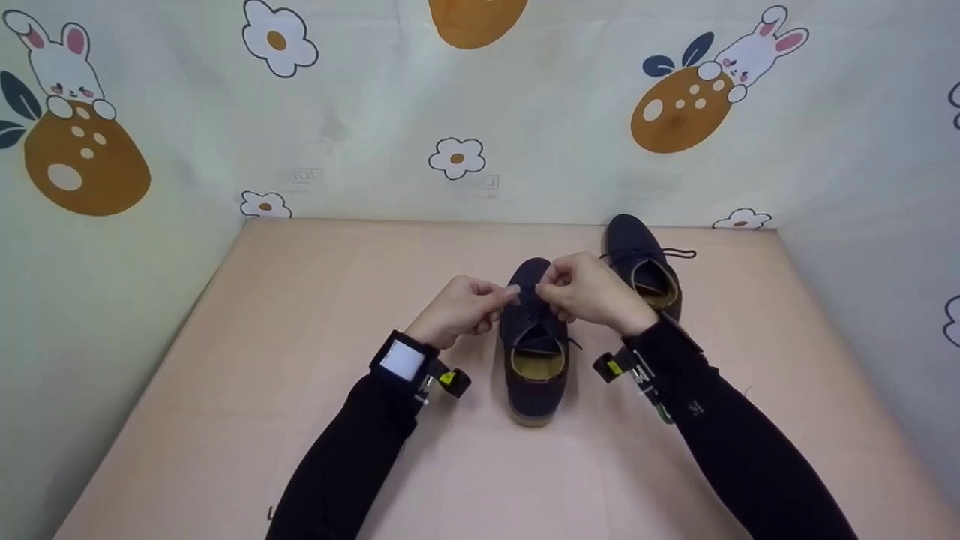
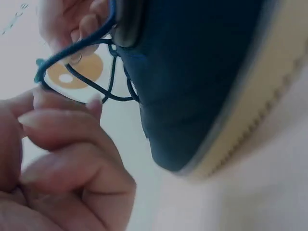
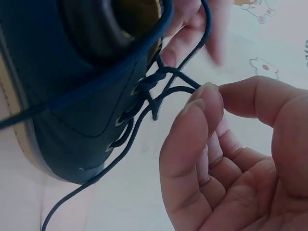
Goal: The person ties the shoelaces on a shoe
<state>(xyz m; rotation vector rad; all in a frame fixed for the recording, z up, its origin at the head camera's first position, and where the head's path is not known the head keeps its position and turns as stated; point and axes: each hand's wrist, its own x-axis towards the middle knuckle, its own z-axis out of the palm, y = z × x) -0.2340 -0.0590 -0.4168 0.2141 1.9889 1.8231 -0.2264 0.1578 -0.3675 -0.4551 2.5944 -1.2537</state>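
Toe pointing away from me, a dark navy lace-up shoe (image 1: 534, 397) stands on the table between my hands. My left hand (image 1: 469, 306) is at the left of its lacing and pinches a shoelace loop (image 2: 77, 46) raised over the shoe. From the other side, my right hand (image 1: 589, 289) pinches part of the same lace between thumb and fingertips. A crossing of the lace (image 3: 151, 82) sits over the eyelets. One loose lace end trails past the shoe's side in the right wrist view. The sole (image 2: 260, 103) is pale with a ridged edge.
A second matching shoe (image 1: 628, 234) stands behind my right hand near the back edge, its lace (image 1: 679, 253) sticking out to the right. The light tabletop (image 1: 300, 360) meets a printed fabric backdrop (image 1: 375, 112) with rabbits and flowers. A small dark bit (image 1: 270, 514) lies at front left.
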